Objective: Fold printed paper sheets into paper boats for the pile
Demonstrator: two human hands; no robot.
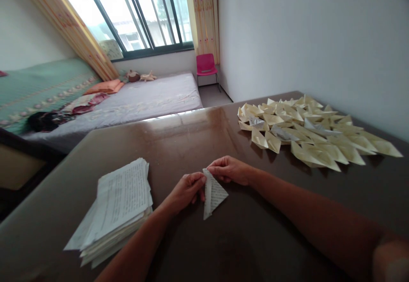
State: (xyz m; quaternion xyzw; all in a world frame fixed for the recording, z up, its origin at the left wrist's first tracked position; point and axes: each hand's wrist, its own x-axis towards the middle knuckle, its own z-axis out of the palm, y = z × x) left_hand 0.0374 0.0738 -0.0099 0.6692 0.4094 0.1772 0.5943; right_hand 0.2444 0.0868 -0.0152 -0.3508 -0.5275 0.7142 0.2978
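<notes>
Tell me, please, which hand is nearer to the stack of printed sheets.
Left. The left hand is to the right of the stack; the right hand is farther right, at the far tip of the folded paper.

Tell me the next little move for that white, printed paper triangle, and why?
Maybe slide the left grip down the folded strip of the white, printed paper triangle, pressing gently. Both it and the right grip hold the upper part, while the bottom tip has no fingers on it.

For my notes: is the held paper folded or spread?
Folded: the paper is triangular, with overlapping layers showing along one side.
</notes>
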